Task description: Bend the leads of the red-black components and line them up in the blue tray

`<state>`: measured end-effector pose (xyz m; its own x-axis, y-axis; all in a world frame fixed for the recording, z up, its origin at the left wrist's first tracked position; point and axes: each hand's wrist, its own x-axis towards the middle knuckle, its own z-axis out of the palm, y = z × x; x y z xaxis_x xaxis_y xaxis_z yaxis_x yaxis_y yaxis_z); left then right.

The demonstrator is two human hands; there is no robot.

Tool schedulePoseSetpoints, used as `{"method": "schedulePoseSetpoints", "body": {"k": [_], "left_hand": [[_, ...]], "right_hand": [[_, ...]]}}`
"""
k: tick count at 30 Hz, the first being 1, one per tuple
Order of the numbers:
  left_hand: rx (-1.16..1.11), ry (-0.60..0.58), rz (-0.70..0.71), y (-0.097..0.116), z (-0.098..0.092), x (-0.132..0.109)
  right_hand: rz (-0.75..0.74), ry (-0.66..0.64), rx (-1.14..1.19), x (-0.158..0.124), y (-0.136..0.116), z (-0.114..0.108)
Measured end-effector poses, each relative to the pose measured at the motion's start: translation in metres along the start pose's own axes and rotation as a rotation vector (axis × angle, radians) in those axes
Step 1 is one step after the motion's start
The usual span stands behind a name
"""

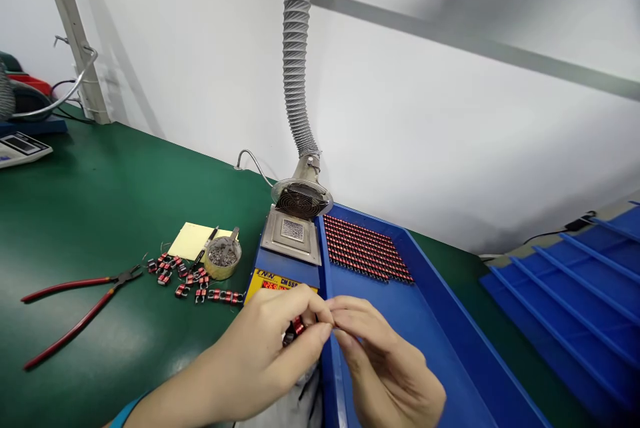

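The left hand (263, 351) retains a red-and-black coil (299, 326), partly hidden, with fingers clamped on it. The coil is located in front of the solder pot (287, 267), near the left wall of the blue tray (430, 361). The right hand (387, 358) is positioned over the tray, its fingertips touching those of the left; whether they are clamped on anything cannot be told. Finished rows of coils (367, 248) occupy the tray's rear left corner. The extraction hood (301, 198) overhangs the solder pot toward the bench's (125, 201) back edge. Loose coils (201, 280) lie left of the pot, beside the red-handled pliers (119, 280), a round tub (220, 273) and a yellow notepad (187, 240).
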<state>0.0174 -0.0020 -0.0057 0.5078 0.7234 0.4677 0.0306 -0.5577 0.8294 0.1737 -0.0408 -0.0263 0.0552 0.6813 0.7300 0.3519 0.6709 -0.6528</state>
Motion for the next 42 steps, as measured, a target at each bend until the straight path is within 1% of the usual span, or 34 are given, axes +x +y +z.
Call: {"method": "schedulePoseSetpoints", "body": {"k": [1, 2, 3, 5, 6, 7, 8, 9, 11, 13, 14, 15, 16, 17, 19, 20, 21, 22, 23, 24, 27, 29, 30, 31, 32, 33, 34, 35, 36, 37, 38, 39, 41, 42], "left_hand": [[0.042, 0.014, 0.049, -0.001, 0.002, 0.0], [0.111, 0.036, 0.125, -0.003, 0.004, 0.0], [0.202, 0.065, 0.217, -0.005, 0.007, 0.0], [0.388, 0.121, 0.386, -0.008, 0.01, 0.0], [0.441, 0.144, 0.434, -0.008, 0.011, 0.0], [0.448, 0.16, 0.441, -0.008, 0.011, -0.001], [0.41, 0.167, 0.414, -0.007, 0.01, -0.001], [0.338, 0.162, 0.359, -0.005, 0.009, -0.001], [0.166, 0.117, 0.219, -0.002, 0.005, -0.002], [0.078, 0.065, 0.115, 0.0, 0.003, -0.002], [0.082, 0.06, 0.107, 0.0, 0.003, -0.002], [0.117, 0.074, 0.135, 0.0, 0.003, -0.002], [0.179, 0.093, 0.192, -0.001, 0.004, -0.002], [0.263, 0.119, 0.266, -0.003, 0.006, -0.001], [0.436, 0.167, 0.408, -0.006, 0.009, -0.001], [0.483, 0.176, 0.444, -0.006, 0.011, 0.0], [0.482, 0.178, 0.448, -0.006, 0.011, 0.0], [0.435, 0.176, 0.42, -0.005, 0.011, -0.001], [0.353, 0.165, 0.363, -0.004, 0.01, -0.001], [0.255, 0.142, 0.286, -0.002, 0.008, -0.001], [0.044, 0.06, 0.062, 0.003, 0.004, -0.002], [0.013, 0.028, 0.004, 0.004, 0.003, -0.003], [0.032, 0.03, 0.021, 0.003, 0.004, -0.003], [0.08, 0.045, 0.072, 0.001, 0.006, -0.004], [0.153, 0.071, 0.147, -0.001, 0.008, -0.004], [0.234, 0.096, 0.232, -0.003, 0.01, -0.004], [0.298, 0.126, 0.312, -0.004, 0.012, -0.003], [0.33, 0.148, 0.363, -0.005, 0.014, -0.003], [0.319, 0.157, 0.369, -0.005, 0.014, -0.003], [0.268, 0.158, 0.339, -0.003, 0.014, -0.003], [0.195, 0.145, 0.277, -0.001, 0.012, -0.003], [0.121, 0.126, 0.201, 0.001, 0.01, -0.002], [0.023, 0.075, 0.058, 0.006, 0.006, -0.001], [-0.002, 0.056, 0.015, 0.007, 0.005, -0.001]], "right_hand": [[-0.022, 0.0, -0.038, -0.001, 0.0, 0.0], [0.012, 0.001, -0.045, -0.003, -0.001, 0.001], [0.106, -0.007, -0.012, -0.003, -0.001, 0.002], [0.357, -0.055, 0.182, -0.003, -0.002, 0.002], [0.441, -0.072, 0.309, -0.002, -0.003, 0.002], [0.467, -0.071, 0.409, 0.0, -0.003, 0.002], [0.439, -0.06, 0.454, 0.001, -0.003, 0.002], [0.372, -0.036, 0.44, 0.002, -0.002, 0.001], [0.214, 0.011, 0.289, 0.004, -0.002, 0.0], [0.069, 0.018, 0.11, 0.003, -0.001, -0.001], [0.01, 0.021, 0.039, 0.002, -0.002, -0.001], [-0.024, 0.019, -0.013, 0.001, -0.002, 0.0], [-0.016, 0.016, -0.038, 0.001, -0.003, 0.001], [0.047, 0.011, -0.025, 0.0, -0.003, 0.002], [0.297, -0.024, 0.144, 0.0, -0.004, 0.004], [0.414, -0.05, 0.278, 0.001, -0.005, 0.005], [0.487, -0.07, 0.403, 0.002, -0.005, 0.006], [0.501, -0.075, 0.489, 0.003, -0.004, 0.006], [0.464, -0.067, 0.513, 0.004, -0.004, 0.005], [0.394, -0.048, 0.476, 0.005, -0.003, 0.004], [0.165, 0.012, 0.208, 0.004, -0.001, 0.0], [0.033, 0.023, 0.075, 0.002, -0.002, 0.0], [-0.005, 0.034, 0.031, 0.0, -0.002, 0.0], [-0.001, 0.051, 0.0, -0.001, -0.003, 0.001], [0.058, 0.061, -0.005, -0.001, -0.004, 0.002], [0.167, 0.05, 0.03, -0.001, -0.005, 0.003], [0.296, 0.018, 0.112, -0.001, -0.006, 0.004], [0.415, -0.021, 0.225, 0.0, -0.007, 0.004], [0.481, -0.055, 0.342, 0.001, -0.007, 0.003], [0.483, -0.072, 0.43, 0.003, -0.006, 0.003], [0.434, -0.062, 0.458, 0.004, -0.006, 0.002], [0.355, -0.033, 0.419, 0.004, -0.005, 0.0], [0.187, 0.032, 0.24, 0.005, -0.004, -0.002], [0.116, 0.048, 0.15, 0.004, -0.003, -0.002]]}}
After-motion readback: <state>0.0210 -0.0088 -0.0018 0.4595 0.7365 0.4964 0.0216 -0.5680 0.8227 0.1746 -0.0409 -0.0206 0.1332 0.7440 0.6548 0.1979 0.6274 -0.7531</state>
